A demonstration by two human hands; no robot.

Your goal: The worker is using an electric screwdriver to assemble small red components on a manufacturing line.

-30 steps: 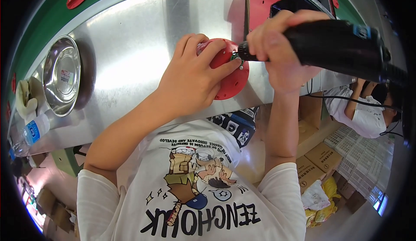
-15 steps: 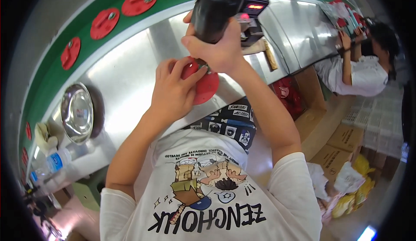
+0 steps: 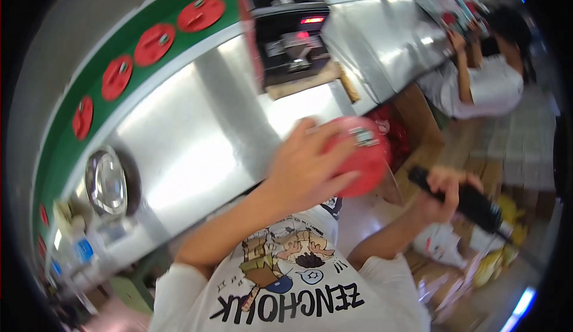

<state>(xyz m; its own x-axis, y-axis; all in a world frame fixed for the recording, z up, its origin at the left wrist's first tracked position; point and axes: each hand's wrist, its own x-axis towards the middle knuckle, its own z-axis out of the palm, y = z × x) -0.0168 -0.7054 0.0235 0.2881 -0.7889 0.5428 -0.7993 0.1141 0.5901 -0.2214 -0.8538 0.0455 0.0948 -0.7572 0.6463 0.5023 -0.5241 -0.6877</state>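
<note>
My left hand (image 3: pixel 307 162) grips a round red disc (image 3: pixel 373 168) by its left side, fingers spread over its face. A small metal fitting (image 3: pixel 363 137) sits near the disc's upper edge. The disc is tilted and held off the table, at its front edge near a carton. Lower right, my right hand (image 3: pixel 443 193) is wrapped round a black power screwdriver (image 3: pixel 482 211), which lies slanted with its narrow end toward the disc and its cord trailing off to the lower right. Motion blurs both hands a little.
A black screw feeder (image 3: pixel 283 18) with a lit red display stands on the steel table (image 3: pixel 179 129). A yellowish handle (image 3: pixel 349 87) lies beside it. Several red discs (image 3: pixel 154 44) rest on the green belt (image 3: pixel 107 48). A steel bowl (image 3: pixel 107 183) is left; a co-worker (image 3: pixel 489 87) sits right.
My right hand has carried the screwdriver from above the table down to the lower right. My left hand has lifted the red disc off the table and moved it right, toward the carton.
</note>
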